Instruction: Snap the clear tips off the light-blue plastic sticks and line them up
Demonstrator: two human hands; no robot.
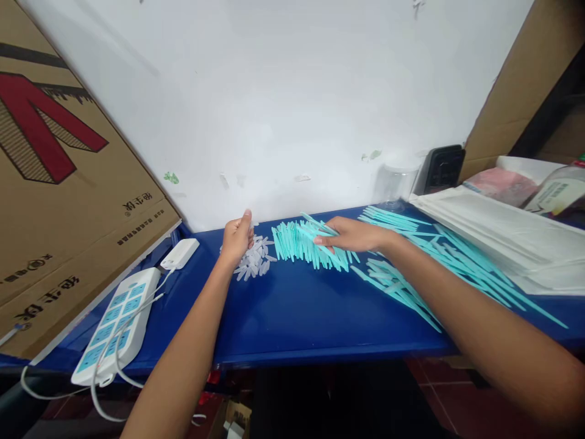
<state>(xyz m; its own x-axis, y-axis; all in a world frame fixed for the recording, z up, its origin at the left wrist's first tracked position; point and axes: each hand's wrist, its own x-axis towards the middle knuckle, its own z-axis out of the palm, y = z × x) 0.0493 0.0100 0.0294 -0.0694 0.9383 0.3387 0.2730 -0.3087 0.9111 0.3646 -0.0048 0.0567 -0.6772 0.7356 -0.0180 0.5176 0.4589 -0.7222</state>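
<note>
My left hand (237, 238) is closed with the thumb on top, at the edge of a pile of small translucent caps (255, 261). Whatever its curled fingers hold, if anything, is hidden. Over a row of slim turquoise sticks with pointed ends (292, 240), my right hand (346, 235) is closed on one or more turquoise sticks (313, 230). More turquoise sticks lie under and beyond my right forearm: a small bunch (393, 283), a wide spread (475, 268) and a group (388, 217) near the wall.
A power strip (119, 323) with white cables and a white adapter (180, 253) lie left on the blue table (292, 317). Cardboard (82, 183) stands at the left. To the right are a clear cup (397, 183), a black box (443, 167) and stacked white bags (484, 231).
</note>
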